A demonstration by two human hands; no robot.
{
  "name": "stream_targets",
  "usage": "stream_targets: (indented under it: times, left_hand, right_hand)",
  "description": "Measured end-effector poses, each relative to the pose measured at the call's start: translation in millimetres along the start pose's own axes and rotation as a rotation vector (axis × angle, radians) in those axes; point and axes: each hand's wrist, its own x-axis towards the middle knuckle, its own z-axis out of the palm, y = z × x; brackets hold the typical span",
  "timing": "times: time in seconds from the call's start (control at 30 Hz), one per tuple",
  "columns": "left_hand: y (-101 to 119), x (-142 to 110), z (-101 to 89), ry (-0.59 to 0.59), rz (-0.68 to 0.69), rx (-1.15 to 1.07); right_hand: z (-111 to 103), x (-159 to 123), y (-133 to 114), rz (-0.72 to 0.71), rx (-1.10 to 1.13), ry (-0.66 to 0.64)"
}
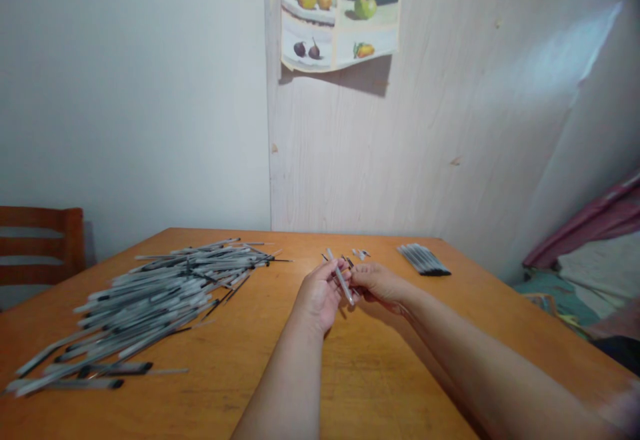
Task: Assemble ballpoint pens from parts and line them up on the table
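Note:
My left hand (320, 295) is in the middle of the table, palm partly up, with its fingers closed on a clear pen barrel (341, 277) that slants across them. Right beside it, my right hand (376, 283) has its fingertips pinched together near the barrel. Thin dark pieces (349, 262) show by those fingertips, but what the right hand grips is too small to make out. Just beyond the hands lie a few small pale and dark parts (361, 253).
A large, loose heap of pens (165, 293) with clear barrels and dark ends, and thin refills among them, covers the left of the wooden table (390, 387). Several pens (424, 260) lie side by side at the back right. A wooden chair (40, 243) stands at the left.

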Motion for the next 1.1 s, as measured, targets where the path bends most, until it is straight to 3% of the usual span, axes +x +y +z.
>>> stream_targets:
  times: [0.2, 0.47, 0.63, 0.8, 0.97, 1.1]
  left_hand:
    - [4.9, 1.4, 0.5, 0.043, 0.073, -0.141]
    - [-1.0, 1.1, 4.1, 0.016, 0.037, -0.212]
    - [-9.5, -0.8, 2.2, -0.049, 0.025, 0.024]
    - [-17.8, 4.4, -2.9, -0.016, 0.203, 0.445]
    - [-21.3, 9.4, -3.1, -0.022, 0.402, 0.645]
    - [-19.1, 6.4, -1.7, -0.035, 0.471, 0.686]
  right_hand:
    - [1.1, -10.0, 2.9, -0.063, 0.083, 0.089]
    - [9.1, -3.7, 4.0, -0.241, 0.311, 0.462]
    - [-6.8, -0.3, -5.9, -0.387, 0.339, 0.702]
    - [-40.6, -8.2, -22.8, -0.496, 0.337, 0.808]
    - [-58.5, -19.3, -36.3, -0.558, 0.259, 0.841]
    - [-61.7, -24.5, -43.8, -0.544, 0.187, 0.801]
